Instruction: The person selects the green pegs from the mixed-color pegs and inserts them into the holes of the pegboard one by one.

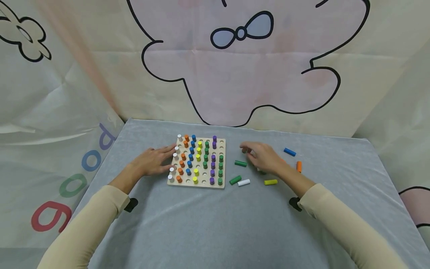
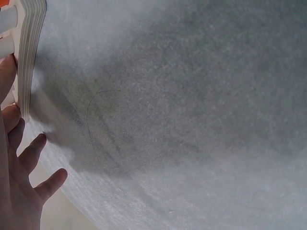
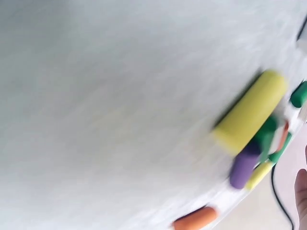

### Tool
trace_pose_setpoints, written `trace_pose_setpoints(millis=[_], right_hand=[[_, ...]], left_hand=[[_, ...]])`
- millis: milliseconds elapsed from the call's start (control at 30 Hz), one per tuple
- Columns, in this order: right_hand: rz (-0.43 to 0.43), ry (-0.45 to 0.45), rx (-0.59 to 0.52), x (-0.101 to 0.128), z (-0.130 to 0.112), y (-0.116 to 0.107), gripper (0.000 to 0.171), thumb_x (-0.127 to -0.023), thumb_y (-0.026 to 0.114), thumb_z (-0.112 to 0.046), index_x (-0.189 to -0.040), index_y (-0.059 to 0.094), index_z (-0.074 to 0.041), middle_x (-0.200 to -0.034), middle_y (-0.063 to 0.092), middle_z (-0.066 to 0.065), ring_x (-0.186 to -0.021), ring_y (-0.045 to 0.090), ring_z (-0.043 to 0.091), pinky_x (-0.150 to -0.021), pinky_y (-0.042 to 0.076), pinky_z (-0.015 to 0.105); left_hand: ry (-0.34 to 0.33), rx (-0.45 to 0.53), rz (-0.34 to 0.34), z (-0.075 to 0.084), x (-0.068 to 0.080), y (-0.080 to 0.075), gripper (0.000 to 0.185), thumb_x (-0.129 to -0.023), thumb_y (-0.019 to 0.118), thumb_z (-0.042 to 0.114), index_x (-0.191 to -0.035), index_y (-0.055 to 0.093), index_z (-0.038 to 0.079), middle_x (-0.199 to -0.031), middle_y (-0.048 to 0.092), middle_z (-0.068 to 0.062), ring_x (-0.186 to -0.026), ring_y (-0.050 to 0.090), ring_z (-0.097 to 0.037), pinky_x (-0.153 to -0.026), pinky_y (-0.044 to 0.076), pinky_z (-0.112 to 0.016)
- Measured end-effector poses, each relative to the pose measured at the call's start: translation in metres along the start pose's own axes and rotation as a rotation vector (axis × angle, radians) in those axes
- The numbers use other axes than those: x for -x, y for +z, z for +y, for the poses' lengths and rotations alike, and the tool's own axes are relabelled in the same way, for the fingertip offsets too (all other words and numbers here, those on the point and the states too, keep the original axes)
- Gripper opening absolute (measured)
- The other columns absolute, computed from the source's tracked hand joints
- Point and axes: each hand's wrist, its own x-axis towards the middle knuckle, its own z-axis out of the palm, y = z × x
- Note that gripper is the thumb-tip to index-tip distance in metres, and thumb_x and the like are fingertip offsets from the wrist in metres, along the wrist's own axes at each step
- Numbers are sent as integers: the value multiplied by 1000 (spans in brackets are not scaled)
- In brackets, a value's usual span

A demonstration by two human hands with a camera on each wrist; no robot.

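A wooden pegboard (image 1: 198, 184) holds rows of upright white, orange, blue, yellow, green and purple pegs. My left hand (image 1: 149, 161) rests at its left edge with fingers spread. In the left wrist view, fingertips of the left hand (image 2: 24, 177) touch the board's side (image 2: 29, 62). Right of the board, my right hand (image 1: 263, 157) hovers palm down over loose pegs, fingers bent downward. A green peg (image 1: 240, 163) lies just below its fingertips. I cannot tell whether those fingers pinch a peg. The right wrist view catches only a sliver of this hand (image 3: 301, 191).
Around the right hand lie another green peg (image 1: 235, 180), a white peg (image 1: 243, 182), a yellow peg (image 1: 270, 182), an orange peg (image 1: 299, 166) and a blue peg (image 1: 289, 152). A purple peg (image 3: 244, 165) shows in the right wrist view. Grey cloth (image 1: 201, 228) covers the table; printed curtains surround it.
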Motion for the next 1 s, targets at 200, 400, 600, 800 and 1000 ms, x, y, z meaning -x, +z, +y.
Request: trace_pose_setpoints(millis=[200, 400, 600, 800, 1000], right_hand=[[15, -2, 18, 20, 23, -8, 32, -90, 69, 2, -121, 66, -1, -101, 72, 8, -90, 67, 23, -78, 53, 44], [-8, -4, 31, 37, 34, -12, 30, -89, 69, 0, -119, 67, 0, -98, 72, 6, -88, 67, 22, -75, 54, 42], [-12, -7, 39, 49, 42, -13, 29, -87, 73, -2, -115, 68, 0, -98, 73, 5, -90, 68, 21, -78, 55, 43], [-15, -3, 20, 55, 44, -14, 31, -86, 75, -4, -116, 67, -1, -100, 73, 6, -92, 67, 22, -80, 54, 44], [-18, -20, 42, 58, 46, -13, 34, -85, 77, -3, -117, 68, -1, -104, 73, 6, -99, 65, 25, -87, 52, 48]], left_hand=[[4, -6, 3, 1, -1, 0, 74, -100, 50, 50, -156, 30, 5, -164, 22, -13, -141, 40, -36, -103, 36, -65], [9, -13, 10, 1, 0, -1, 74, -100, 50, 50, -156, 31, 5, -163, 23, -13, -140, 41, -36, -102, 38, -64], [32, -17, 37, 1, 1, 0, 73, -99, 53, 48, -155, 33, 5, -163, 24, -12, -136, 47, -34, -99, 40, -63], [28, -7, 33, 1, 3, -1, 74, -99, 53, 48, -155, 32, 5, -163, 24, -12, -136, 47, -34, -100, 39, -64], [25, -3, 29, 0, 2, -1, 73, -100, 51, 48, -156, 31, 5, -163, 23, -12, -137, 45, -35, -100, 39, -64]])
